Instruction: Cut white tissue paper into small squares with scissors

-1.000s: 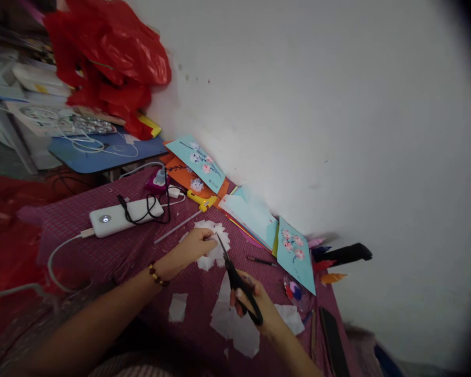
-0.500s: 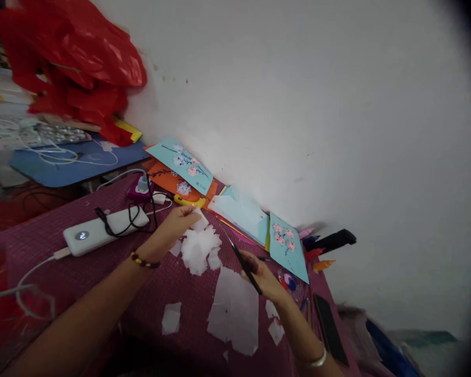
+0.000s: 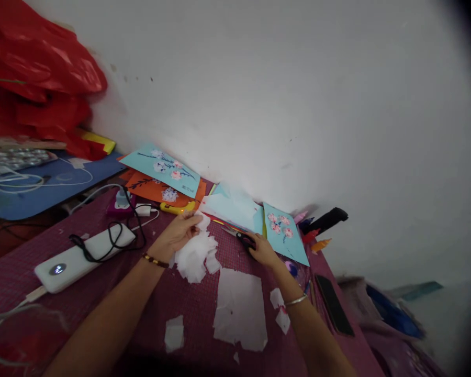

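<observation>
Pinching thin white paper [image 3: 203, 220], left hand [image 3: 181, 231] sits near right hand [image 3: 265, 252] gripping black-handled scissors [image 3: 239, 235].

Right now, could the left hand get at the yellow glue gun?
Probably yes: the yellow glue gun lies just beyond the left hand, nothing visible between them, though that hand holds white paper.

I note open air above left hand [image 3: 181, 231] and right hand [image 3: 264, 250]; scissors [image 3: 240, 236] partly block the gap between; wall [image 3: 235, 115] bounds the far side.
</observation>
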Demonstrator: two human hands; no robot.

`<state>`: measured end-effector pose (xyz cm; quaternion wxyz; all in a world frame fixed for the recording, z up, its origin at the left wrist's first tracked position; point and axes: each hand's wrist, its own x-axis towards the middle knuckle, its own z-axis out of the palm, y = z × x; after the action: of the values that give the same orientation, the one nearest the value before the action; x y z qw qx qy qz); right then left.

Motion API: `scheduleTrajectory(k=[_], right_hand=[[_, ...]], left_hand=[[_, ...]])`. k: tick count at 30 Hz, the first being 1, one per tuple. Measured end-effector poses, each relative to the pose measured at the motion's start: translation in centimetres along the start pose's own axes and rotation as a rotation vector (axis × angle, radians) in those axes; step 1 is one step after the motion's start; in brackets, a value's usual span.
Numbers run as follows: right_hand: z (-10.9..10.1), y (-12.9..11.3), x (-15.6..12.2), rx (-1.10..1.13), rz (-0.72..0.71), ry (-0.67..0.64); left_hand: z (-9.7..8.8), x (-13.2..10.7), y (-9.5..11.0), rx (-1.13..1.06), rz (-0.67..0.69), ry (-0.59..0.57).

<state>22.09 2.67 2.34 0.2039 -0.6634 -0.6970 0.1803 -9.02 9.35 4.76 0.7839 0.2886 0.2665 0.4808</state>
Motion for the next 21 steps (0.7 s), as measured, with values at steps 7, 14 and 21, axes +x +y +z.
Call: scheduleTrajectory(k=[7,14,21], right_hand=[[0.1,-2.5,-0.7,0.263,0.023,0.105],[4.6,-11.2,-0.4,0.739,-0.054,-0.03],[6.3,-12.8,0.8,0.862,-0.024,-0.011]], left_hand=[[0.5,-0.4,-1.4,0.056,0.021,-0.018],[1.2,-0.9,-2.0,0.334,0.116,-0.069],[0.6,-0.4,-1.8,0.5,0.215,0.0]])
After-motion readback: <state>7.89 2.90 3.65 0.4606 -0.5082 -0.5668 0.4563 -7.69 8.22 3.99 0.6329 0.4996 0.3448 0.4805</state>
